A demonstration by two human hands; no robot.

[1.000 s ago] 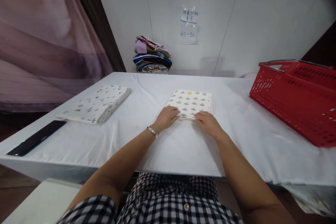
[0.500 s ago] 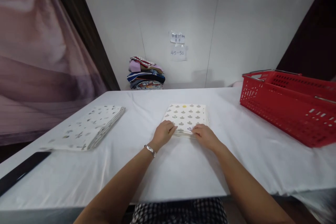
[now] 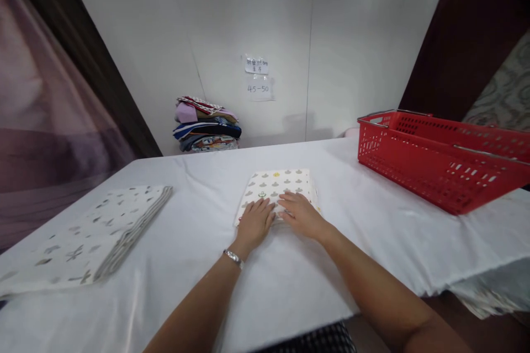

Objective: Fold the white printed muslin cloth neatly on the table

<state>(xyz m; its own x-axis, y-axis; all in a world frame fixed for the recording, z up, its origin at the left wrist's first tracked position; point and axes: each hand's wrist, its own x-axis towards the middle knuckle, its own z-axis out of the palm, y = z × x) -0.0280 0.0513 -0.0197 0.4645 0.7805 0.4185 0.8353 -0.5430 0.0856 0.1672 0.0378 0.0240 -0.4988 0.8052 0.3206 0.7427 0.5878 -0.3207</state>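
A white folded cloth (image 3: 285, 179) with grey duck-like prints and a yellow one lies in front of me on the table. My left hand (image 3: 255, 222) rests flat on its near left part, fingers stretched out. Beside it, my right hand (image 3: 301, 213) lies on the near right part of the cloth with its fingers extended and pointing left. The two hands' fingertips are close together. Parts of the cloth's near edge are hidden beneath them.
The table (image 3: 199, 265) has a white cover. On the left lies another folded cloth (image 3: 95, 231) with leaf-like prints. A red basket (image 3: 418, 171) stands on the right. Behind, a pile of folded fabrics (image 3: 207, 127) sits against the wall, left of paper signs (image 3: 257, 80).
Both hands have gone from gripping the cloth's near edge to lying flat on top, closer together. The camera view has turned slightly right.
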